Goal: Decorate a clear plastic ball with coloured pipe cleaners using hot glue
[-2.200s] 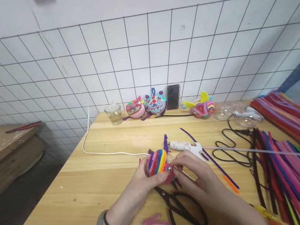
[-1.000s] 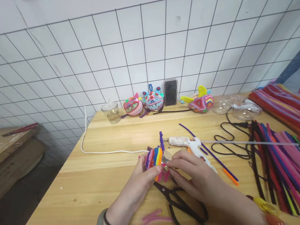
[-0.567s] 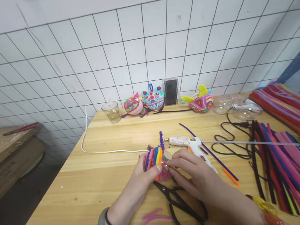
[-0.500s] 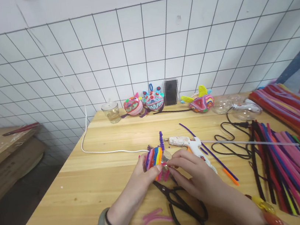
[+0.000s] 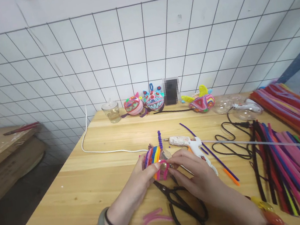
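Wooden bench (image 5: 97, 172) at centre: the left hand (image 5: 139, 179) grips a clear ball (image 5: 156, 158) half wrapped in rainbow pipe cleaners while the right hand (image 5: 194, 173) pinches a pink strand (image 5: 165, 166) onto its bare side, winding that wants a steady hold.

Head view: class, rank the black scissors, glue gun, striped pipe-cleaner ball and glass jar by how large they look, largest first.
1. black scissors, nearest the camera
2. glue gun, close behind
3. striped pipe-cleaner ball, partly hidden
4. glass jar; it is farthest away, so its real size is unsure
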Available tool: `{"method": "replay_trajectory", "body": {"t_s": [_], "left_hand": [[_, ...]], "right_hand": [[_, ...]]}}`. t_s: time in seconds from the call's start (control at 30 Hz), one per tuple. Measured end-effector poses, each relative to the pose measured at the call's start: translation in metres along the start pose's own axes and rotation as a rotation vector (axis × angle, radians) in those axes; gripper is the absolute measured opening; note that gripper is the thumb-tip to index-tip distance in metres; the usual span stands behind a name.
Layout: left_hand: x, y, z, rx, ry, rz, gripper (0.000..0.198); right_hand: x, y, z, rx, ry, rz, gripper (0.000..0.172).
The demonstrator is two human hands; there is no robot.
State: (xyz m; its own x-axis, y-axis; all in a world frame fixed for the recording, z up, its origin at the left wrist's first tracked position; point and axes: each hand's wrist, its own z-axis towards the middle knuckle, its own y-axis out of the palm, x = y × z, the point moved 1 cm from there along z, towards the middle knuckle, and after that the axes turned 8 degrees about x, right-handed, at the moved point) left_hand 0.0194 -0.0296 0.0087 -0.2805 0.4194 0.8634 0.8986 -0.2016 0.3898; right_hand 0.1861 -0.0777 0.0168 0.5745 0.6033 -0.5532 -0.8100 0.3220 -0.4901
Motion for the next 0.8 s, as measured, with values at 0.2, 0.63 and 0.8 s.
{"method": "replay_trajectory", "body": {"t_s": [0.2,0.63,0.8], "left_hand": [[0.0007,0.0006,-0.0001,-0.005,0.001,0.006,0.039],[-0.0021,-0.002,0.0017,-0.009,0.004,0.013,0.044],[-0.004,-0.0046,0.0037,-0.005,-0.002,0.012,0.045]], "right_hand": [[0.0013,0.0004,-0.0003,0.002,-0.023,-0.022,0.017],[0.0013,0.0003,-0.0001,-0.004,-0.026,-0.019,0.018],[0.0013,0.0005,-0.0001,0.008,-0.023,-0.021,0.017]]}}
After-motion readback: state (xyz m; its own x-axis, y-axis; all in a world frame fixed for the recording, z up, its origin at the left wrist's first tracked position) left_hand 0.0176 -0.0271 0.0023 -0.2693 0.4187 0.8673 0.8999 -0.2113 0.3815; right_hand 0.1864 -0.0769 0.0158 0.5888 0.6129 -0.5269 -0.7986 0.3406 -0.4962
